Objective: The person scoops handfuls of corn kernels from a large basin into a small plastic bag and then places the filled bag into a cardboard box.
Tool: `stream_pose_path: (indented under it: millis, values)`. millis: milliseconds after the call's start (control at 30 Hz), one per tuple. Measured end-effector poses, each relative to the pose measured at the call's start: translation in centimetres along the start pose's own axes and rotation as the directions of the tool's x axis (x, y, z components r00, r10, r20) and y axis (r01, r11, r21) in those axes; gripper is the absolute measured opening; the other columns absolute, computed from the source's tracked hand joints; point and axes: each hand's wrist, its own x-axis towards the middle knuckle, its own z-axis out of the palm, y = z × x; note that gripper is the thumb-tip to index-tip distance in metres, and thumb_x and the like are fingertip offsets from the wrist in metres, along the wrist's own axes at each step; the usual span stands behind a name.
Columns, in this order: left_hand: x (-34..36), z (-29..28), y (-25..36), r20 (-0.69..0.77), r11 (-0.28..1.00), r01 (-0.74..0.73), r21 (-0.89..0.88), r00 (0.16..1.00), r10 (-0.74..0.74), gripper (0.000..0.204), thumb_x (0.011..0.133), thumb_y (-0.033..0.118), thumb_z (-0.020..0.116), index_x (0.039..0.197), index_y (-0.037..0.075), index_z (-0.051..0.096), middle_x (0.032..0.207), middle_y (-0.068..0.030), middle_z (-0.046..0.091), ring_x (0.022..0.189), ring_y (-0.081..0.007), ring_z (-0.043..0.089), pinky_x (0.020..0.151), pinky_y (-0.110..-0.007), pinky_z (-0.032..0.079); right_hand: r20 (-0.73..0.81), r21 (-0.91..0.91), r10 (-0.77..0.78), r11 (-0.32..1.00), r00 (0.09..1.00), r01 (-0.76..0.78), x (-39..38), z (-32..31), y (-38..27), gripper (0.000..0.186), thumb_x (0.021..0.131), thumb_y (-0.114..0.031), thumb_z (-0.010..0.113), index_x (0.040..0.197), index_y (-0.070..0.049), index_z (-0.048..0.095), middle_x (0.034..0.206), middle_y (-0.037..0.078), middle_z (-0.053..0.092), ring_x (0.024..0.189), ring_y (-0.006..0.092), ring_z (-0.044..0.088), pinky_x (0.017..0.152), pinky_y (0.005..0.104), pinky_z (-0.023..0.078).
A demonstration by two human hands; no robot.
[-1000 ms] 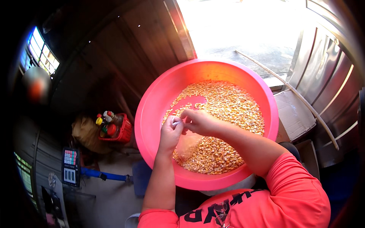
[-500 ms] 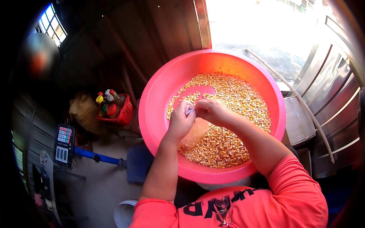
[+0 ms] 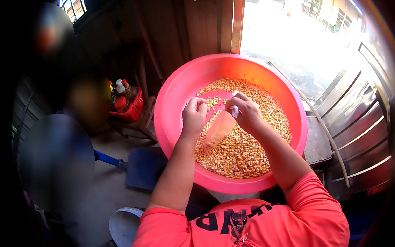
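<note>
A large pink tub point(image 3: 170, 90) holds yellow-orange corn kernels point(image 3: 236, 160), with bare pink bottom showing among them. My right hand point(image 3: 247, 113) is closed round the white, crumpled top point(image 3: 234, 111) of a translucent pinkish bag point(image 3: 219, 129), which hangs into the tub over the corn. Just left of the bag, my left hand point(image 3: 195, 115) is raised with thumb and fingers pinched together; whatever is between them is too small to make out.
A red basket of bottles point(image 3: 129, 111) rests on a wooden chair at left, near a blue platform scale point(image 3: 144, 166). A white bucket point(image 3: 123, 226) stands lower left. A long stick point(image 3: 323, 127) and cardboard point(image 3: 317, 146) lie right of the tub, beside metal panels and a bright doorway.
My hands, earlier together at the bag's white top, are now apart: the right has moved right and up with the bag, the left slightly upward. The view has shifted a little.
</note>
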Motion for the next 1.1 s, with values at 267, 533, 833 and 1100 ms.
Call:
stream_pose_path:
  millis: [267, 533, 833, 1100]
  values:
    - [0.3, 0.4, -0.7, 0.029, 0.998, 0.057, -0.034, 0.998, -0.056, 0.005, 0.085, 0.003, 0.049, 0.087, 0.003, 0.054, 0.074, -0.0024, 0.056, 0.062, -0.0079, 0.054, 0.057, -0.020, 0.046, -0.051, 0.116, 0.190, 0.976, 0.981, -0.183, 0.3, -8.0, 0.3, 0.004, 0.078, -0.002, 0.061, 0.077, -0.005, 0.058, 0.074, 0.002, 0.054, 0.068, 0.0106, 0.051, 0.063, 0.0248, 0.041]
    - [0.5, -0.6, -0.6, 0.086, 0.990, 0.140, -0.002, 0.987, -0.139, 0.006, 0.085, 0.006, 0.049, 0.088, 0.004, 0.055, 0.067, -0.0020, 0.055, 0.053, -0.0066, 0.051, 0.047, -0.018, 0.041, -0.130, -0.048, 0.354, 0.931, 0.926, -0.363, -2.7, -23.4, -0.7, 0.010, 0.083, -0.013, 0.062, 0.084, -0.004, 0.060, 0.076, -0.001, 0.056, 0.074, 0.0069, 0.051, 0.069, 0.0233, 0.042]
    - [0.9, -0.5, -1.6, 0.172, 0.964, 0.193, 0.185, 0.959, -0.226, 0.008, 0.086, 0.008, 0.049, 0.091, 0.007, 0.055, 0.068, -0.0005, 0.055, 0.053, -0.0058, 0.049, 0.047, -0.017, 0.040, -0.357, -0.514, 0.391, 0.676, 0.848, -0.529, -16.9, -33.7, -0.5, 0.010, 0.080, -0.012, 0.062, 0.081, -0.003, 0.058, 0.075, 0.004, 0.058, 0.070, 0.0107, 0.053, 0.065, 0.0260, 0.043]
    - [0.9, -0.1, -1.9, 0.218, 0.918, 0.223, 0.328, 0.928, -0.304, 0.007, 0.088, 0.012, 0.050, 0.093, 0.010, 0.055, 0.070, 0.0020, 0.054, 0.055, -0.0048, 0.049, 0.048, -0.016, 0.040, -0.497, -0.090, 0.731, 0.493, 0.468, -0.865, -34.1, -35.3, -0.5, 0.005, 0.078, -0.008, 0.060, 0.078, -0.005, 0.058, 0.072, 0.000, 0.056, 0.070, 0.0076, 0.050, 0.064, 0.0248, 0.041]
